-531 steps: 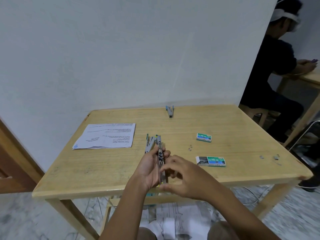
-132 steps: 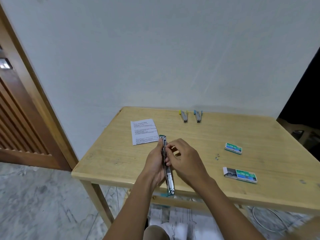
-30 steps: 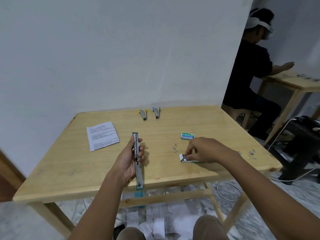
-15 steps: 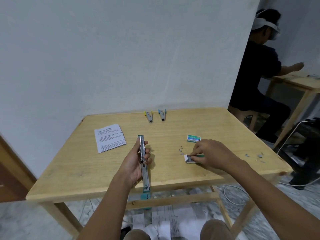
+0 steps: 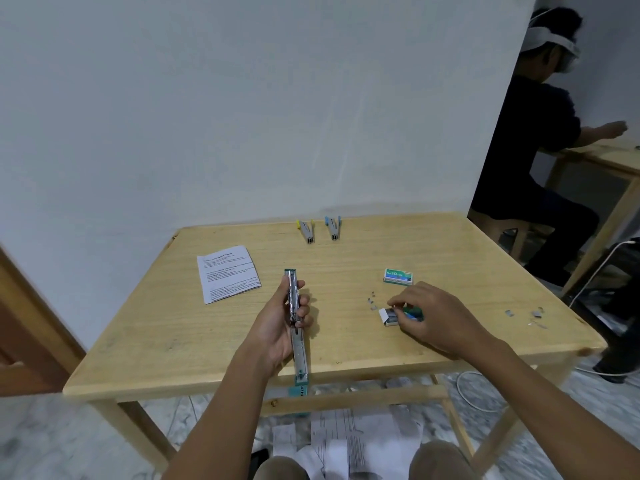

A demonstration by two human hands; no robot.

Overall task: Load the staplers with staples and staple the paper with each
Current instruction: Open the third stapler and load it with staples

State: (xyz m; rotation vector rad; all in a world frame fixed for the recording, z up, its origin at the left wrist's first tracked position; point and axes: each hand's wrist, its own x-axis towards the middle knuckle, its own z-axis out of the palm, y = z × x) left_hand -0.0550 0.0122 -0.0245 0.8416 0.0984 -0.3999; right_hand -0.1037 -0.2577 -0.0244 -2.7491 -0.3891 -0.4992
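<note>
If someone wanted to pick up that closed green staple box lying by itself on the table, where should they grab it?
Pinch the closed green staple box across its two long sides, coming straight down from above. It lies flat on the table with bare wood all round, so both long edges look free, and its low, narrow shape probably suits a thumb-and-finger pinch.

1 head view, high – forward-down, table [image 5: 450, 344] near
</note>
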